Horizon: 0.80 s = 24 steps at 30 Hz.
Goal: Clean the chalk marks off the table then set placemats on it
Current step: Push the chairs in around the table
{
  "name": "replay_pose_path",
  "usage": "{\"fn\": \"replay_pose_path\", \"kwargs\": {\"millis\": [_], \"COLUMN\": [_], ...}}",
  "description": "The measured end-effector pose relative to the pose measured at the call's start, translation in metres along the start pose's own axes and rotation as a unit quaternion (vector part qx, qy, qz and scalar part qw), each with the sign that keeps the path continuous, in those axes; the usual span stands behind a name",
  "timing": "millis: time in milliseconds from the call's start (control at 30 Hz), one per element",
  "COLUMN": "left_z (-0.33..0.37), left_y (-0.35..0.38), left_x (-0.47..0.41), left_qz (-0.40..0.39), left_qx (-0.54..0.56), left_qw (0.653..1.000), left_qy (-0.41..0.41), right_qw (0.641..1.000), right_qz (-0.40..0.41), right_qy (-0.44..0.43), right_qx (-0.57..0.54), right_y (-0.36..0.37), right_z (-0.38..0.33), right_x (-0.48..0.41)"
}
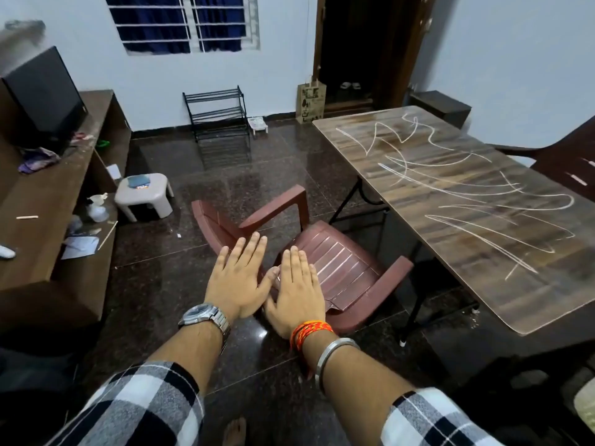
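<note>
— Dark glossy floor filled the room. Where was the table (pixel 476 201)?

— To the right of both hands, its long axis running away from the person, chalk marks (pixel 450 185) all over it.

— And the hands?

— Left hand (pixel 240 281) and right hand (pixel 297 292) were flat, fingers spread, holding nothing; the right one was nearer.

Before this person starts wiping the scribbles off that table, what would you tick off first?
1. Chalk marks in view on the table: ok, white scribbles over most of the top.
2. Left hand free: ok, open and flat, holding nothing.
3. Right hand free: ok, open too.
4. Cloth ready: not ok, neither hand holds one.
5. Spray bottle within sight: ok, on the side unit; contents cannot tell.
6. Placemats located: cannot tell, none clearly visible.
</note>
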<state>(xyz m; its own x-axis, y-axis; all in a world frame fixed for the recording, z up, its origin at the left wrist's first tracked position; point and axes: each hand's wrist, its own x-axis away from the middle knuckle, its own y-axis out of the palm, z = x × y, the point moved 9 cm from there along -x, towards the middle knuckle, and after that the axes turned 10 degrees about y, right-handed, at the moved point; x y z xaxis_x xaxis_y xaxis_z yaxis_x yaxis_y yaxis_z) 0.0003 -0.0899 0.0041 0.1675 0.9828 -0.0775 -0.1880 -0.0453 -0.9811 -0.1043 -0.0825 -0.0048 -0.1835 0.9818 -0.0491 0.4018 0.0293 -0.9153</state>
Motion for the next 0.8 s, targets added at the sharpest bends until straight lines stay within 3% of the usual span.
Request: {"fn": "replay_pose_path", "kwargs": {"millis": [267, 433, 800], "left_z": [-0.039, -0.061, -0.064], "left_y": [0.030, 0.033, 0.026], "left_x": [-0.021, -0.046, -0.111], "left_qz": [-0.047, -0.072, -0.007], "left_qx": [0.004, -0.004, 0.027], "left_qw": [0.998, 0.991, 0.979], "left_qy": [0.033, 0.110, 0.202], "right_qw": [0.999, 0.996, 0.982], "right_qz": [-0.034, -0.027, 0.040], "right_qy": [0.035, 0.082, 0.183], "right_qx": [0.010, 0.013, 0.004], "right_y": [0.035, 0.043, 0.032], "right_z": [-0.004, -0.004, 0.011], "right_x": [-0.022, -0.033, -0.067]}}
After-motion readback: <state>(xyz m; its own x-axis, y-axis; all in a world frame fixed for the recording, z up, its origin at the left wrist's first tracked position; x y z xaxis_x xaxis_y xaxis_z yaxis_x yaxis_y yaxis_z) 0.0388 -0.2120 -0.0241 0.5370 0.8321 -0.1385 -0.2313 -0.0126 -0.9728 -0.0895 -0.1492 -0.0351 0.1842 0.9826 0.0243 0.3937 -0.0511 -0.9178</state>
